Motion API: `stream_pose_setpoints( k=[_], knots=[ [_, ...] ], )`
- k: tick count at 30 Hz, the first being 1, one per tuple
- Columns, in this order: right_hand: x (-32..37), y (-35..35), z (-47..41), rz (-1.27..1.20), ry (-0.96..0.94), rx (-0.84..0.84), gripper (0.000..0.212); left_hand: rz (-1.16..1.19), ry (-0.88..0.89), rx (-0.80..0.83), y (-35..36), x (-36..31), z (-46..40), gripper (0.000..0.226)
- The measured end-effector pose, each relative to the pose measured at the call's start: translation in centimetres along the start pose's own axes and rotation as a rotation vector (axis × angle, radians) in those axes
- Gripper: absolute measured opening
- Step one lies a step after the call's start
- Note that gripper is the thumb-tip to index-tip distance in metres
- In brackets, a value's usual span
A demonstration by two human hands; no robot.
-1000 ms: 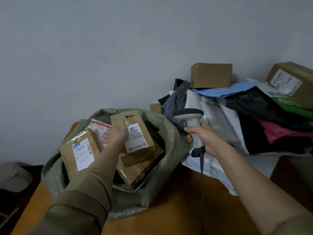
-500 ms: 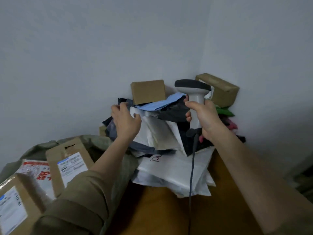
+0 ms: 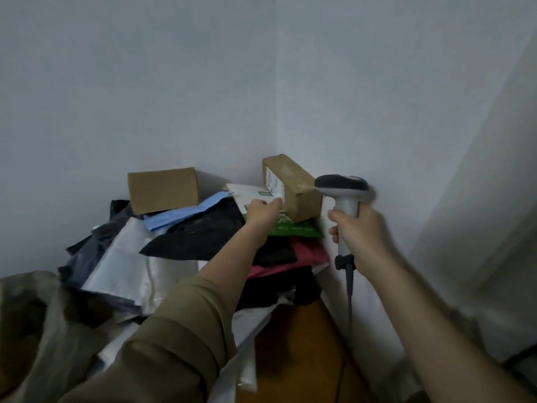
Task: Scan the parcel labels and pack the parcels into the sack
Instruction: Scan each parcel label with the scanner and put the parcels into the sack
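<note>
My left hand (image 3: pixel 263 212) reaches far into the corner and touches the labelled end of a long brown cardboard box (image 3: pixel 293 186) lying on top of the parcel pile; whether its fingers curl round the box is hidden. My right hand (image 3: pixel 359 235) grips the handle of a white barcode scanner (image 3: pixel 343 196) with a dark head, held upright just right of that box, its cable hanging down. Only the grey-green sack's (image 3: pixel 32 321) edge shows at the lower left.
The pile holds a second brown box (image 3: pixel 162 189), a blue mailer (image 3: pixel 186 213), black (image 3: pixel 197 237), white (image 3: pixel 122 257), green (image 3: pixel 293 229) and pink (image 3: pixel 302 253) bags. It fills the corner between two grey walls on a wooden table (image 3: pixel 302 359).
My left hand left the white bags in the middle of the pile and reached right to the long box in the corner. The scanner moved right; the view turned away from the sack.
</note>
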State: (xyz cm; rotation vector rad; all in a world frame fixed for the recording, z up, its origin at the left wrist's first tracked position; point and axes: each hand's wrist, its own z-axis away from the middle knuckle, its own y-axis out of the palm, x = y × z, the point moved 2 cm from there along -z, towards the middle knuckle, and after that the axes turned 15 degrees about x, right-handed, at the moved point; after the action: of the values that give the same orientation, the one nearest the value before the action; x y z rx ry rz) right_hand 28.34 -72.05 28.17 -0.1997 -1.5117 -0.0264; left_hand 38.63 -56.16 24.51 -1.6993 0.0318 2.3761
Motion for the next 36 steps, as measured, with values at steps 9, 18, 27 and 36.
stream_pose_setpoints(
  k=[9, 18, 27, 36],
  knots=[
    [-2.5, -1.9, -3.6, 0.003, 0.021, 0.064, 0.006, 0.436, -0.28, 0.179, 5.1, -1.0, -5.9, 0.078],
    [-3.1, -2.5, -4.6, 0.004, 0.019, 0.124, 0.004, 0.668, -0.262, 0.191, 6.7, -0.2, -8.5, 0.03],
    [-0.4, 0.6, -3.6, -0.108, -0.129, -0.035, 0.021, 0.377, -0.065, 0.284, 1.0, -2.4, -3.2, 0.044],
    [1.3, 7.1, -0.4, -0.32, -0.11, 0.135, 0.063, -0.272, 0.146, 0.013, -6.1, 0.7, 8.4, 0.085]
  ],
)
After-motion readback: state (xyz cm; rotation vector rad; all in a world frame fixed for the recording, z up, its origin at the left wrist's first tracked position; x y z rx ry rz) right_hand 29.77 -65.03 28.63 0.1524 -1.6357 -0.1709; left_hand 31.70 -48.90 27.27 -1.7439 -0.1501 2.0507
